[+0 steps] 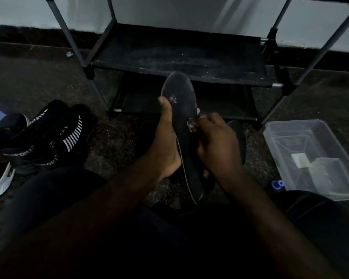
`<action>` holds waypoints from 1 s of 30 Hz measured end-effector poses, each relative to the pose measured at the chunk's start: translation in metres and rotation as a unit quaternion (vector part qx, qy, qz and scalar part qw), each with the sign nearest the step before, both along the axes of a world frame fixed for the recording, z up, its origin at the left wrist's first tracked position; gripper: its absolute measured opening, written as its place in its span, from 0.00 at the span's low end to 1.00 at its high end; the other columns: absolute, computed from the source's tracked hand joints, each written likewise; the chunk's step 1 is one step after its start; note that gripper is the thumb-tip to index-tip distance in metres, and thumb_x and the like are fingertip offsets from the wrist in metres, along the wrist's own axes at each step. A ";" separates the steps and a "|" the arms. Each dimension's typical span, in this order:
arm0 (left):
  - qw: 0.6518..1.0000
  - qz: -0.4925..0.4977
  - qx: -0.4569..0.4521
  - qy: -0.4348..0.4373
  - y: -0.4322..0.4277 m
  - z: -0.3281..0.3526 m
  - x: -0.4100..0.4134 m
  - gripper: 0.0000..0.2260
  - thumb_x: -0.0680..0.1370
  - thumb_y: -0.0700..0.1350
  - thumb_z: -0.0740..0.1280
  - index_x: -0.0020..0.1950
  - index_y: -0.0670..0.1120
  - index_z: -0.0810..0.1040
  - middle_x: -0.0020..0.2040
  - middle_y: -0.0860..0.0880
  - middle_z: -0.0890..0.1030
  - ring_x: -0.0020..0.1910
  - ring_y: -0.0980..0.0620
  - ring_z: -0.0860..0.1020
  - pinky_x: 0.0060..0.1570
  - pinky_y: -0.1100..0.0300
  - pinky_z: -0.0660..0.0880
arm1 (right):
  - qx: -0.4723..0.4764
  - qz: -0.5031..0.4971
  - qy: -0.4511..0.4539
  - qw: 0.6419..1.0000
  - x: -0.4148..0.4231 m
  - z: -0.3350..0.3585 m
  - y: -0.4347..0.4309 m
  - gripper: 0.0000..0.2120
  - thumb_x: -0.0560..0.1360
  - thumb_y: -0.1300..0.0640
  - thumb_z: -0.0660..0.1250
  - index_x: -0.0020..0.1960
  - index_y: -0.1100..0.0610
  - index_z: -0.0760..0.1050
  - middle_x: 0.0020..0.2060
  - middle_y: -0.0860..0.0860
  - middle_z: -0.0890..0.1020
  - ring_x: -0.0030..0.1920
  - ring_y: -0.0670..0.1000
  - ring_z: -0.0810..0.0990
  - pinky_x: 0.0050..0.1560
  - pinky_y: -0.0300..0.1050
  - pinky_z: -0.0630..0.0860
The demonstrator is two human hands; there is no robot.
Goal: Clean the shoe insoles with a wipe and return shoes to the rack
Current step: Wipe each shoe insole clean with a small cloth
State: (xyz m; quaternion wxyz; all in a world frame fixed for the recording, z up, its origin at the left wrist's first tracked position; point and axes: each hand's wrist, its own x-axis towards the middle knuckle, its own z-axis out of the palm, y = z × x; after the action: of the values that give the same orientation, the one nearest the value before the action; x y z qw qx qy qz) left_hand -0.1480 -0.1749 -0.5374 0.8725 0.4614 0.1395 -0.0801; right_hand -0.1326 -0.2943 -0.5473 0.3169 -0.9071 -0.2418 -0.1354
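Two black fabric sneakers with white stripes (54, 135) wait on the floor at left, likely until their liners are clean. The left hand (165, 146) grips the thin, dark, flexible insole (181, 101) upright before the dusty fabric-shelved rack (179, 55), thumb flat on its speckled face to steady it, while the right hand (216, 141) pinches what looks like a small pale wipe (190, 124) against its edge.

We take this for a home — a dim corner of a room where footwear is kept. A shoe rack (179, 55) of metal tubes and dark fabric shelves stands against a pale wall (169, 11) with a dark skirting band (28, 35). Black sneakers (54, 135) lie heaped on the speckled floor (28, 81) to our left, and a clear plastic tub (294, 122) sits on the floor to our right.
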 end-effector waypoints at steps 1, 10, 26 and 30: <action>1.000 -0.001 0.001 0.003 -0.002 -0.001 0.000 0.41 0.74 0.74 0.45 0.60 0.41 0.75 0.46 0.46 0.80 0.48 0.50 0.80 0.54 0.55 0.76 | 0.008 -0.019 0.012 1.000 0.001 0.000 0.000 0.13 0.74 0.64 0.66 0.56 0.55 0.81 0.49 0.53 0.80 0.44 0.56 0.81 0.41 0.54 0.80; 0.999 0.028 0.036 0.005 0.005 0.002 0.000 0.44 0.74 0.74 0.45 0.63 0.38 0.75 0.52 0.38 0.83 0.53 0.43 0.82 0.59 0.50 0.76 | 0.115 0.049 0.014 0.992 -0.021 -0.001 0.014 0.12 0.76 0.65 0.66 0.57 0.58 0.81 0.52 0.52 0.81 0.50 0.51 0.81 0.48 0.52 0.80; 0.996 0.026 0.084 0.032 -0.001 -0.005 0.001 0.37 0.77 0.71 0.45 0.56 0.44 0.80 0.46 0.46 0.85 0.49 0.51 0.83 0.54 0.55 0.76 | 0.068 0.009 0.018 0.997 -0.006 -0.002 0.010 0.10 0.77 0.63 0.66 0.56 0.57 0.81 0.50 0.52 0.82 0.48 0.51 0.81 0.47 0.52 0.79; 0.995 0.041 0.082 0.043 0.004 -0.003 -0.001 0.40 0.75 0.73 0.47 0.64 0.41 0.77 0.55 0.39 0.83 0.57 0.44 0.82 0.63 0.48 0.74 | 0.072 0.092 0.002 0.993 -0.025 0.003 0.019 0.13 0.75 0.65 0.65 0.57 0.59 0.81 0.52 0.53 0.82 0.48 0.53 0.82 0.45 0.52 0.81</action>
State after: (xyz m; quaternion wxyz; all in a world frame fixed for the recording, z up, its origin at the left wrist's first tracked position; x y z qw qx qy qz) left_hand -0.1494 -0.1714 -0.5404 0.8274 0.5216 0.2014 -0.0524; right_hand -0.1573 -0.2754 -0.5441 0.3932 -0.8558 -0.3136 -0.1212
